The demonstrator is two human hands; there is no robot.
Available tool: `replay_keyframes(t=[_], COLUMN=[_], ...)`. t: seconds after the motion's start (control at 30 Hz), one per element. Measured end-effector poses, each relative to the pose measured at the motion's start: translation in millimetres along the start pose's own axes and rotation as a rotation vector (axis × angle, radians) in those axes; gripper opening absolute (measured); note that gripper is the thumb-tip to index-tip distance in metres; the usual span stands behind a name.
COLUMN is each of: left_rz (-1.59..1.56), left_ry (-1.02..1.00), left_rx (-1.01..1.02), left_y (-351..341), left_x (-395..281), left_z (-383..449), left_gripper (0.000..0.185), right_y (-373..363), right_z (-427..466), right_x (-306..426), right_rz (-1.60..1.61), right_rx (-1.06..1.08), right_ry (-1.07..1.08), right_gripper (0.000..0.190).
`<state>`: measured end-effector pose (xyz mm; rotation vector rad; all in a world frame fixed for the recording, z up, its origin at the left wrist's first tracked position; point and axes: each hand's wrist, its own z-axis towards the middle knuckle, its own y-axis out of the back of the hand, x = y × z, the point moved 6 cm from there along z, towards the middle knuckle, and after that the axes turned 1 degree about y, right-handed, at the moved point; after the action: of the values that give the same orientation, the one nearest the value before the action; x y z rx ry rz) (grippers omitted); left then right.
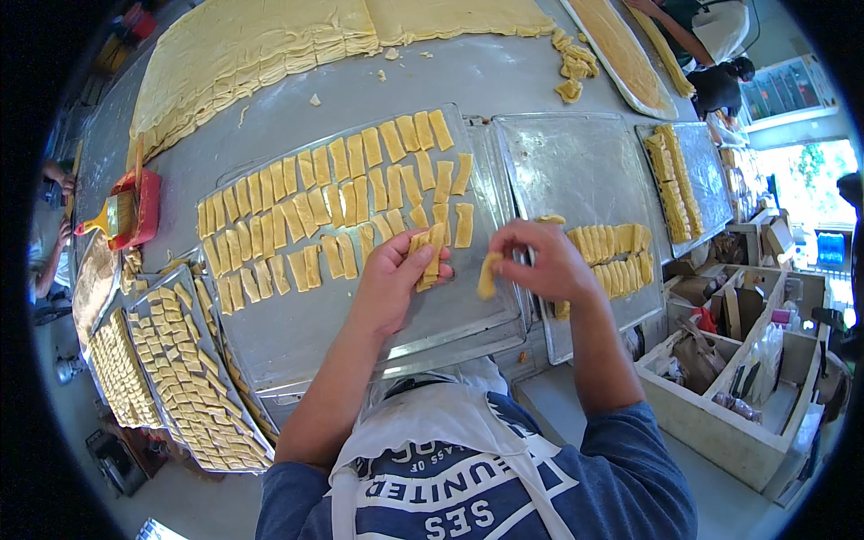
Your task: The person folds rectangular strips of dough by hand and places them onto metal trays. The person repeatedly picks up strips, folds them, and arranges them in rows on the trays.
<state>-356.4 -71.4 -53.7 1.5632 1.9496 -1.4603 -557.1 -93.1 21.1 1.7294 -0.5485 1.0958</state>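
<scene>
My left hand (388, 280) holds a small bunch of yellow dough strips (429, 260) above the front right part of a metal baking tray (405, 320). Three rows of flat dough strips (339, 159) lie on that tray, with gaps in the nearest row. To the right, my right hand (548, 260) pinches a single dough strip (487, 278) that hangs down from the fingers. This hand is over the seam between the first tray and a second metal tray (574, 169). Close-set dough strips (611, 246) sit in rows on the second tray, partly hidden by my right hand.
A large layered dough sheet (270, 54) covers the table's far side, near dough scraps (577, 62). Left are a red container (147, 226), a pastry brush (121, 212) and a tray of small dough pieces (196, 378). A compartmented box (709, 412) stands right. Other people work at both sides.
</scene>
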Motion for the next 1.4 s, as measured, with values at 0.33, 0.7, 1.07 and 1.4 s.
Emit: replay_keyframes(t=[0.33, 0.7, 1.07, 1.4], left_rz=[-0.152, 0.104, -0.032, 0.137], left_ry=[-0.106, -0.156, -0.307, -0.222], left_rx=[-0.057, -0.359, -0.371, -0.29], left_y=[56, 195, 265, 251], left_x=[-22, -30, -37, -40], left_z=[-62, -210, -265, -246], left_gripper=[0.042, 0.037, 0.034, 0.029], right_y=[-53, -251, -353, -344], right_z=[61, 69, 94, 85], right_x=[35, 118, 170, 159], right_rz=[-0.178, 0.157, -0.19, -0.158], right_rx=[-0.201, 0.084, -0.163, -0.165], right_ry=[0.027, 0.072, 0.238, 0.032], right_gripper=[0.033, 0.028, 0.033, 0.027])
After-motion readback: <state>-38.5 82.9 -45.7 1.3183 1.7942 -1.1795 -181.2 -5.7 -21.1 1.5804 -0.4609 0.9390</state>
